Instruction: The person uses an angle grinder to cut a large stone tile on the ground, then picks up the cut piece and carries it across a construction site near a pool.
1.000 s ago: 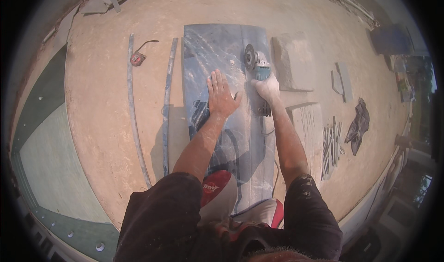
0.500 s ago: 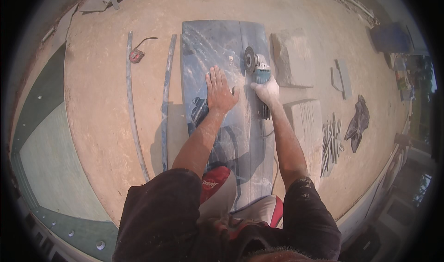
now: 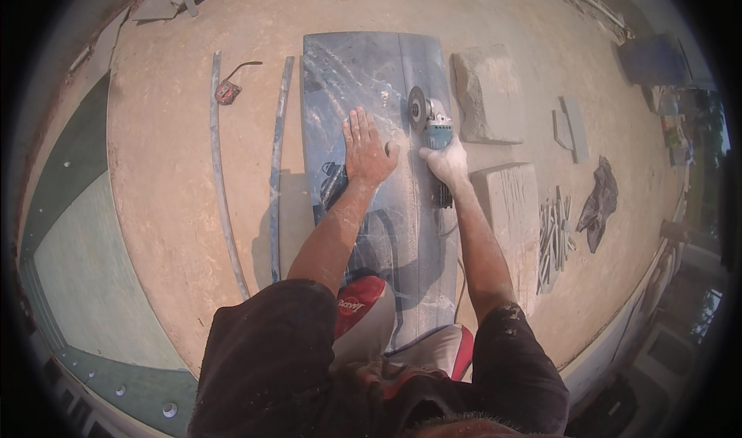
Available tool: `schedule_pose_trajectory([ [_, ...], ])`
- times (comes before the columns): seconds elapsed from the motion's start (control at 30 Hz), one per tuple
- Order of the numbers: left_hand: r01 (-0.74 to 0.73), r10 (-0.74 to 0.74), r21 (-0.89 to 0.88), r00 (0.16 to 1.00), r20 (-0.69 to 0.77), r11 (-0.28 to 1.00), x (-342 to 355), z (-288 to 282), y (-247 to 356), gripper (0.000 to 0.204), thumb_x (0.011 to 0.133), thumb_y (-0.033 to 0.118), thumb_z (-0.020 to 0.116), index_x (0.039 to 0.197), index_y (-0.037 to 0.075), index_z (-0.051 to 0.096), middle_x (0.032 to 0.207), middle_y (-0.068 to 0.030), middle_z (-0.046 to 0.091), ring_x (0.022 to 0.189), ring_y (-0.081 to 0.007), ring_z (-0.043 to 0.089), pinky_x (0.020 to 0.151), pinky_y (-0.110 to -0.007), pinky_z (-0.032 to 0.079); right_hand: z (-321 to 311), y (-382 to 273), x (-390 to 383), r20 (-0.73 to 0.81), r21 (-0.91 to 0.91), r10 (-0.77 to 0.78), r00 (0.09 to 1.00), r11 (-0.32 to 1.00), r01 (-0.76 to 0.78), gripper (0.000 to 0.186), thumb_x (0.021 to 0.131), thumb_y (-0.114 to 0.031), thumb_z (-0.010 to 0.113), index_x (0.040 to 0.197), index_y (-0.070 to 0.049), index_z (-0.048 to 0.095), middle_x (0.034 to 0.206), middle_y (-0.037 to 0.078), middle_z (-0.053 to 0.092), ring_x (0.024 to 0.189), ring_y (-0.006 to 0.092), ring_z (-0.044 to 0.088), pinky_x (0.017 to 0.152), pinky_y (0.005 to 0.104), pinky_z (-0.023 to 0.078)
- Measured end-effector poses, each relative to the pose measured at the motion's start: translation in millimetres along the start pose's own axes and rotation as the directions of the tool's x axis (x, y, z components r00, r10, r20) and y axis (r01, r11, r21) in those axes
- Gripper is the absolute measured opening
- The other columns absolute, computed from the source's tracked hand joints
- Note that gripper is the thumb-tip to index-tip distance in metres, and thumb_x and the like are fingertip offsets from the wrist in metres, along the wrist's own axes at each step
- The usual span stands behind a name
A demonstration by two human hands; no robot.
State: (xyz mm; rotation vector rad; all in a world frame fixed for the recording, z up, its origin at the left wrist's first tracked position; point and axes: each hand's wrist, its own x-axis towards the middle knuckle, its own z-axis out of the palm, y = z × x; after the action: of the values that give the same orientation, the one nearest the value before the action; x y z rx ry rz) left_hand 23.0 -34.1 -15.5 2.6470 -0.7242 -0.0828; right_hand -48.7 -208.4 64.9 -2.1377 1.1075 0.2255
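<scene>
Left hand [image 3: 367, 151] pressed flat, palm down, on the blue-grey slab [image 3: 363, 75], fingers spread wide and pointing toward 12 o'clock, thumb angled out toward 3 o'clock. Forearm running back toward 6 o'clock, elbow near the knee. Right hand [image 3: 447, 160] dusted white, fingers wrapped tight around the body of the angle grinder [image 3: 430, 121], wrist straight, forearm stretched down toward 5 o'clock.

Grinder lying just at 3 o'clock of the left hand, teal housing, round disc at its 12 o'clock end, set on edge against the slab's surface along a pale line running lengthways. Slab long and glossy, streaked with white dust and scratches, stretching from 12 to 6 o'clock in the middle of the sandy floor, its near end between the shoes.

Two thin grey strips [image 3: 274, 168] at 9 o'clock of the slab, a small red tape measure [image 3: 226, 91] beside them. Rough stone blocks [image 3: 487, 94] at 3 o'clock, touching or nearly touching the slab edge; cannot tell which. Further out at 3 o'clock, a heap of narrow offcuts [image 3: 553, 233] and a dark rag [image 3: 599, 202].
</scene>
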Motion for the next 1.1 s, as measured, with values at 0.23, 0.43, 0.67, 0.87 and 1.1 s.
schedule_pose_trajectory([
  [0.23,0.004,-0.004,-0.005,1.000,0.000,1.000,0,-1,2,0.087,0.094,0.041,0.053,0.156,-0.015,0.030,0.169,-0.0326,0.017,0.161,-0.0429,0.008,0.131,-0.055,0.003,0,-12,8,-0.056,0.014,0.022,0.998,1.000,-0.022,0.075,0.071,-0.032,0.080,0.133,0.004,0.060,0.121,0.026,0.072,0.113,0.0385,0.071,0.099,0.0431,0.054],
  [0.43,0.003,-0.003,-0.002,1.000,-0.008,1.000,0,0,2,0.087,0.094,0.041,0.054,0.156,-0.015,0.030,0.168,-0.0330,0.019,0.161,-0.0432,0.008,0.131,-0.055,0.003,-4,-25,19,-0.043,0.001,0.029,0.999,1.000,-0.029,0.075,0.071,-0.032,0.080,0.133,0.005,0.060,0.123,0.027,0.071,0.114,0.0380,0.071,0.100,0.0434,0.054],
  [0.67,-0.015,0.016,0.026,0.999,-0.044,1.000,-1,4,-1,0.086,0.093,0.039,0.055,0.155,-0.015,0.031,0.168,-0.0333,0.019,0.160,-0.0441,0.011,0.131,-0.056,0.004,-5,-39,25,0.000,-0.034,0.051,0.999,0.998,-0.051,0.081,0.072,-0.037,0.079,0.137,0.005,0.055,0.127,0.027,0.069,0.119,0.0396,0.068,0.103,0.0441,0.053],
  [0.87,-0.029,0.029,-0.001,0.998,-0.064,1.000,0,4,-1,0.084,0.093,0.037,0.058,0.153,-0.017,0.033,0.166,-0.0356,0.021,0.159,-0.0467,0.014,0.130,-0.058,0.010,-3,-36,33,-0.015,-0.070,0.047,0.999,0.996,-0.048,0.080,0.072,-0.037,0.079,0.136,0.004,0.055,0.128,0.027,0.069,0.120,0.0389,0.068,0.103,0.0437,0.053],
  [1.1,-0.020,0.019,-0.005,0.999,-0.046,1.000,1,5,0,0.086,0.093,0.040,0.057,0.154,-0.016,0.033,0.168,-0.0340,0.019,0.160,-0.0443,0.009,0.131,-0.056,0.004,-3,-29,27,-0.029,-0.011,0.031,0.999,0.999,-0.031,0.079,0.071,-0.034,0.081,0.136,0.004,0.058,0.127,0.028,0.070,0.118,0.0381,0.069,0.103,0.0428,0.053],
])
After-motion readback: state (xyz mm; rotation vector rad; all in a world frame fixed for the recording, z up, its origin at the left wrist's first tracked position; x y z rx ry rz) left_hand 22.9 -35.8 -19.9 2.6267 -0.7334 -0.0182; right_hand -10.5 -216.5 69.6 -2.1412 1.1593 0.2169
